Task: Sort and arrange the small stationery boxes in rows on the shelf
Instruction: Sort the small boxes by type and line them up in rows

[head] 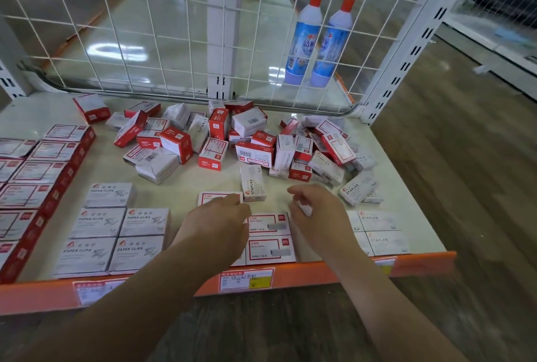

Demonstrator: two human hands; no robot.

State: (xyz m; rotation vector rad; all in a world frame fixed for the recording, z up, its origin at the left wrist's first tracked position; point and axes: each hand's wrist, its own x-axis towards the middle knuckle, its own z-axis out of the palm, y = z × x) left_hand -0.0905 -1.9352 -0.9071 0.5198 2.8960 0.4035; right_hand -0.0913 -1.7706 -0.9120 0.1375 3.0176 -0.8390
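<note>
Head view: your left hand [219, 216] lies palm down, fingers relaxed, on a red-and-white box [220, 197] in the front rows. Your right hand [315, 210] curls round a small white box [305, 208]. A loose heap of boxes [247, 140] sits mid-shelf [186, 187]; paper-clip boxes [114, 239] lie in rows to the left. Two bottles [316, 42] stand behind the wire grid [145, 27].
</note>
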